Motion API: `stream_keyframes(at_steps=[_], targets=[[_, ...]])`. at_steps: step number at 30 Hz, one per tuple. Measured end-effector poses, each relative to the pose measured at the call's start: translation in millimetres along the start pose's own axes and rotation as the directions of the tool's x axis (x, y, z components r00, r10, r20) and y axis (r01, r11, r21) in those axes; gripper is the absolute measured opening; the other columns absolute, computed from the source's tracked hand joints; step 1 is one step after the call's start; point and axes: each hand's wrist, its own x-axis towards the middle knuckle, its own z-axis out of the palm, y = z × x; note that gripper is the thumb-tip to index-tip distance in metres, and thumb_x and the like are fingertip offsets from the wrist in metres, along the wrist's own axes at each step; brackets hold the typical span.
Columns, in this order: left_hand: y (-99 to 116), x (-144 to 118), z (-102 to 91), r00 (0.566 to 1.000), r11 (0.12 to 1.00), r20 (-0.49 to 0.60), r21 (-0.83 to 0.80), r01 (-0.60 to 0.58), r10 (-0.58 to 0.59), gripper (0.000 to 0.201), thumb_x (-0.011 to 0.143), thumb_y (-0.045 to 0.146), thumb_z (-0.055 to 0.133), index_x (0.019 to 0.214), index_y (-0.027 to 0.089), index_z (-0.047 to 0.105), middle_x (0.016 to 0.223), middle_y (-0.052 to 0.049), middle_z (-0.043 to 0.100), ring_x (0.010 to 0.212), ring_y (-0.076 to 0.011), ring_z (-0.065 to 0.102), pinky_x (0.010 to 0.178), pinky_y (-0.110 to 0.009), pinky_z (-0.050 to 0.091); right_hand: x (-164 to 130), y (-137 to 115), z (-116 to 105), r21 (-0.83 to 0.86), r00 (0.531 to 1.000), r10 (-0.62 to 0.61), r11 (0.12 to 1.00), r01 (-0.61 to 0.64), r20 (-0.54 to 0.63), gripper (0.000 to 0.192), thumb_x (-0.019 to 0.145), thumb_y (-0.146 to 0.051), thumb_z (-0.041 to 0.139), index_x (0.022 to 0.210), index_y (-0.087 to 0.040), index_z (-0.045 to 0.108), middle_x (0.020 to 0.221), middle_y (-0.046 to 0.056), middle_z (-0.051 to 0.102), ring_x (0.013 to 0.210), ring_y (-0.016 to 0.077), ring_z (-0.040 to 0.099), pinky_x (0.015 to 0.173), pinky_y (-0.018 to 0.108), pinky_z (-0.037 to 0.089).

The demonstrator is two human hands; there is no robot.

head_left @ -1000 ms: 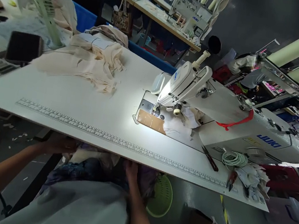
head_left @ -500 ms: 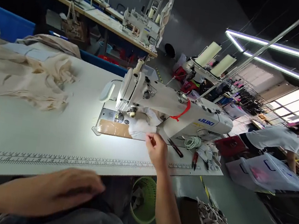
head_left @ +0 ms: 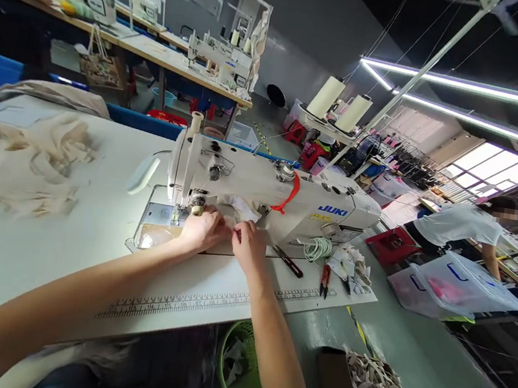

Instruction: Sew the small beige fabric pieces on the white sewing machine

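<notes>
- The left hand (head_left: 202,230) is now on the table (head_left: 59,255), just under the head of the sewing machine (head_left: 260,188); half a second ago it lay low at the table edge, near the lap.
- The right hand (head_left: 247,247) has moved a little to the left and now meets the left hand at the small white fabric piece (head_left: 241,207), which lies at the machine bed, at 3 o'clock from the needle.
- The fingers of both hands are bent and pinch at this white piece; how much each hand really grips I cannot tell, because the hands cover it.
- The beige cloth pile (head_left: 15,161) is at 9 o'clock from the machine, well apart from the hands, as before.
- The scissors (head_left: 288,262) and the red snips (head_left: 325,279) lie at 3 o'clock from the right hand, near the coil of white cord (head_left: 317,248).
- The green basket (head_left: 239,373) stands under the table edge, at 6 o'clock from the hands.
</notes>
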Motion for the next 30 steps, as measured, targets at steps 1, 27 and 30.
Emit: stream_keyframes(at_steps=[1, 27, 30], targets=[[-0.1, 0.6, 0.3, 1.000, 1.000, -0.022, -0.007, -0.016, 0.015, 0.018, 0.095, 0.032, 0.058, 0.091, 0.018, 0.068, 0.108, -0.014, 0.070, 0.108, -0.0295, 0.064, 0.079, -0.034, 0.054, -0.7, 1.6, 0.4, 0.006, 1.000, -0.011, 1.000, 0.011, -0.024, 0.005, 0.097, -0.015, 0.061, 0.098, -0.018, 0.065, 0.105, 0.007, 0.068, 0.090, 0.0187, 0.066, 0.071, 0.027, 0.042], [-155.6, -117.1, -138.6, 0.973, 0.970, 0.010, 0.077, 0.230, -0.231, 0.026, 0.097, 0.036, 0.040, 0.103, 0.021, 0.061, 0.088, -0.006, 0.072, 0.073, -0.0219, 0.064, 0.064, -0.029, 0.040, -1.4, 34.2, 20.1, 0.065, 0.900, -0.130, 0.983, 0.172, -0.416, 0.014, 0.093, -0.030, 0.050, 0.095, -0.022, 0.062, 0.100, 0.011, 0.067, 0.071, 0.0200, 0.059, 0.062, 0.031, 0.046], [-186.5, -116.0, -164.4, 0.979, 0.963, -0.047, 0.173, 0.205, -0.199, 0.017, 0.093, 0.030, 0.050, 0.097, 0.020, 0.064, 0.111, -0.010, 0.070, 0.094, -0.0230, 0.065, 0.067, -0.026, 0.040, -1.9, 26.3, 18.0, 0.089, 0.900, -0.115, 0.982, 0.167, -0.421, 0.017, 0.093, -0.029, 0.047, 0.097, -0.022, 0.062, 0.098, 0.010, 0.068, 0.059, 0.0165, 0.053, 0.059, 0.031, 0.045]])
